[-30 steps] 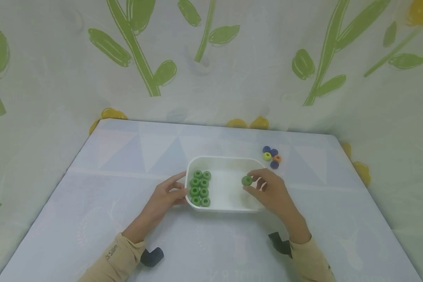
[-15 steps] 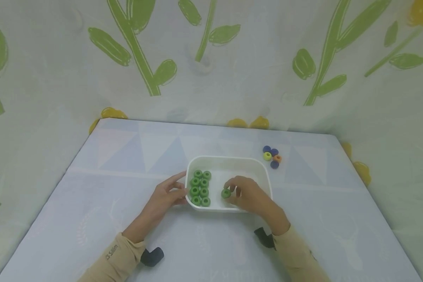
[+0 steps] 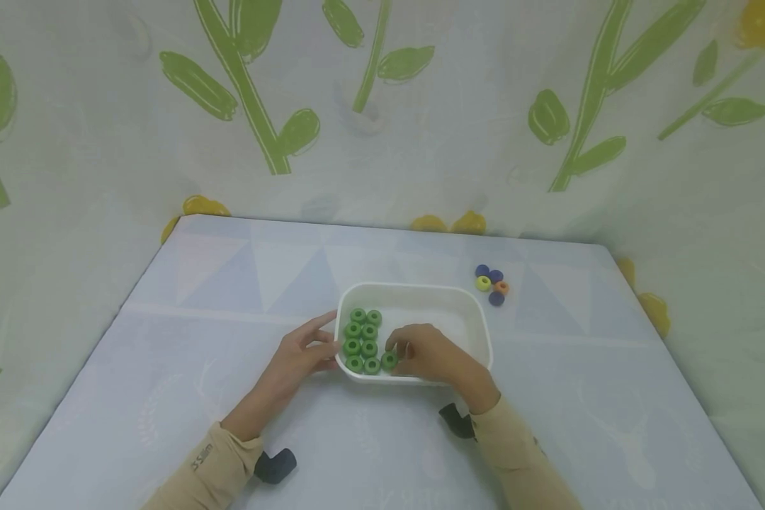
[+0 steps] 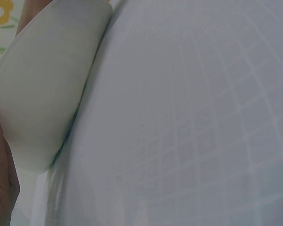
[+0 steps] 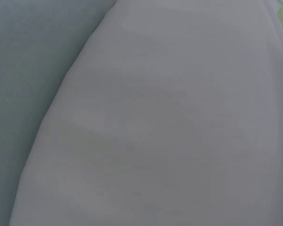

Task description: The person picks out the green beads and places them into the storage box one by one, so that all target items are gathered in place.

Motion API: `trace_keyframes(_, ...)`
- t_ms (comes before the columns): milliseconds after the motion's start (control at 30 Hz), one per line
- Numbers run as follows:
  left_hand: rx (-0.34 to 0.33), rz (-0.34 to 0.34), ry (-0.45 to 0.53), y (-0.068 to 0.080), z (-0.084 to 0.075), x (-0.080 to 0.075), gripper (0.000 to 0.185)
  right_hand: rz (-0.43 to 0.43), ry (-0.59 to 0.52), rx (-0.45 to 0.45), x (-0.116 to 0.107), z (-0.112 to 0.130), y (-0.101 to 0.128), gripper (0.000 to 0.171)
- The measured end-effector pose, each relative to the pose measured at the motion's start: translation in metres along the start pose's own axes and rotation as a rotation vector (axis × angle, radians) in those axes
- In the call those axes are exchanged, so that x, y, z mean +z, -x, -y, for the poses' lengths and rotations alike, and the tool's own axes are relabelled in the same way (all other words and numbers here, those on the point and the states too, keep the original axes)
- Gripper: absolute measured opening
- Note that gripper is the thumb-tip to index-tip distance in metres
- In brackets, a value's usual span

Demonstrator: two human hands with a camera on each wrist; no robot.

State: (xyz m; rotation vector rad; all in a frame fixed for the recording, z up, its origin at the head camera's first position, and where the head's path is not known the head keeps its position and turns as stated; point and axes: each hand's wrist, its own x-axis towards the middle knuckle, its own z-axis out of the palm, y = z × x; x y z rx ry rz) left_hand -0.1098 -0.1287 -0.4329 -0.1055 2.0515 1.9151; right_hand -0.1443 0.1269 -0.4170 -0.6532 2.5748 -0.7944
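Green ring (image 3: 389, 360) sits pinched in the right hand's (image 3: 430, 356) grip, inside the white tray (image 3: 459, 304).

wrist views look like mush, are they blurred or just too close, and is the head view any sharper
Head view: soft, even light, faint shadows, sharp enough to count the green rings in the white tray. Left wrist view: too close, the tray's outer wall fills the left side out of focus beside the cloth's faint grid. Right wrist view: only a pale featureless blur, nothing identifiable.

Soft, even, shadowless light; both wrist views are blurred close-ups.
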Motion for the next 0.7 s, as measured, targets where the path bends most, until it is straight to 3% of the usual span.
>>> trace_keyframes(300,0.005,0.006,0.006,0.0,-0.001,0.002,0.066,0.026,-0.02,0.06,0.0,-0.001,-0.001,0.027)
trace_keyframes(467,0.0,0.001,0.004,0.0,0.0,0.002,0.066,0.009,-0.026,0.042,-0.003,-0.001,0.004,0.027)
trace_keyframes(567,0.005,0.004,0.0,0.0,0.0,0.002,0.066,-0.09,-0.031,-0.005,-0.007,-0.002,0.012,0.025)
trace_keyframes(700,0.004,-0.008,-0.016,0.0,-0.001,0.001,0.068,-0.323,-0.053,-0.036,-0.017,-0.007,0.026,0.021)
